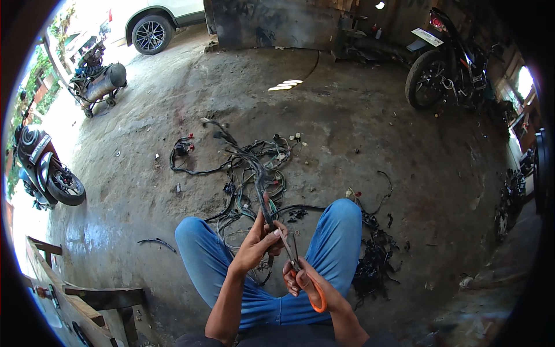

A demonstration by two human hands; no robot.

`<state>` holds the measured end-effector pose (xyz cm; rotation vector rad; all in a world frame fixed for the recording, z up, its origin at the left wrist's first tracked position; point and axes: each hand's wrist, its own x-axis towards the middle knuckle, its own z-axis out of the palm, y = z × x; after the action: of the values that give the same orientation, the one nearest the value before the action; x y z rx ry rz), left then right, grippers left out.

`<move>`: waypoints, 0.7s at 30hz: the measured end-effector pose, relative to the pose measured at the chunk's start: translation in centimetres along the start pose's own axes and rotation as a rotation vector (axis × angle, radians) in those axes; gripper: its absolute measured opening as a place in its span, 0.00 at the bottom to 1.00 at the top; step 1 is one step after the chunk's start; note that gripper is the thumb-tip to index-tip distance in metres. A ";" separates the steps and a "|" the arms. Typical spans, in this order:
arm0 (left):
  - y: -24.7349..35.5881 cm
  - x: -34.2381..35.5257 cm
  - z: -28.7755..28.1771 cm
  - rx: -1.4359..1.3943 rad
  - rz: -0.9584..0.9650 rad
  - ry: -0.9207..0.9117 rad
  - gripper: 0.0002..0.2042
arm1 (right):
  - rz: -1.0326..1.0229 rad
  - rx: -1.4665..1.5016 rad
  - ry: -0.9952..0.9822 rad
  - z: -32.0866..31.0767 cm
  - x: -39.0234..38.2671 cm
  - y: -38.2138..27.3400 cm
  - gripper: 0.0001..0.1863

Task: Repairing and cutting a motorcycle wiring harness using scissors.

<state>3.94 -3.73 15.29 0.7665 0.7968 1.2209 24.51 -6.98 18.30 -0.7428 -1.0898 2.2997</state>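
Between my knees, my left hand (258, 244) is closed around a dark bundled wiring harness (258, 169). The harness runs forward from my fingers, and its loose wires, loops and connectors spread over the floor. My right hand (302, 279) grips a pair of scissors (316, 295) with orange handles. Their blades are parted and point up toward the left hand, one blade lying close to its fingers and the harness. Whether a blade touches the harness I cannot tell.
Black scraps (374, 263) lie heaped beside my right knee. A wooden bench (101, 296) stands at the lower left. Motorcycles stand at the left (49, 168) and far right (445, 69). An air compressor (104, 82) and a white car (165, 23) are at the far left.
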 end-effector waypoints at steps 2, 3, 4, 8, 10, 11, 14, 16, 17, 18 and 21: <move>0.8 -0.2 0.6 0.101 0.001 0.030 0.44 | -0.007 -0.072 -0.007 0.0 -0.1 -0.4 0.31; 1.1 -0.4 0.8 0.203 0.001 0.062 0.44 | 0.030 -0.105 0.003 -0.1 -0.1 -0.4 0.31; 1.2 -0.5 1.0 0.202 0.003 0.063 0.44 | 0.067 -0.139 0.012 -0.2 -0.1 -0.5 0.31; 2.0 -1.0 1.1 0.132 -0.039 0.012 0.43 | 0.034 -0.212 0.038 -0.3 0.2 -0.3 0.31; 2.2 -1.1 1.1 0.072 -0.063 -0.024 0.43 | 0.138 -0.005 0.043 -0.4 0.4 -0.6 0.31; 2.2 -1.2 1.1 0.053 -0.082 -0.030 0.42 | 0.138 -0.007 0.041 -0.6 0.4 -0.5 0.31; 1.8 -1.3 0.9 0.031 -0.129 -0.046 0.41 | 0.140 -0.091 0.014 -1.1 0.2 -0.3 0.22; 1.5 -1.4 0.9 0.026 -0.159 -0.058 0.41 | 0.156 -0.123 0.008 -1.1 -0.1 -0.7 0.23; 1.5 -1.4 1.1 0.036 -0.183 -0.056 0.41 | 0.156 -0.124 0.009 -1.1 -0.1 -0.9 0.23; 1.5 -1.4 1.2 0.047 -0.207 -0.054 0.41 | 0.153 -0.153 0.016 -1.1 -0.2 -1.2 0.24; 1.2 -1.3 1.6 0.036 -0.208 -0.025 0.42 | 0.184 -0.169 0.024 -2.1 -0.4 -0.7 0.26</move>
<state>4.50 -4.95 17.29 0.7080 0.8575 1.0114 26.27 -5.66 17.88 -0.9696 -1.2637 2.3629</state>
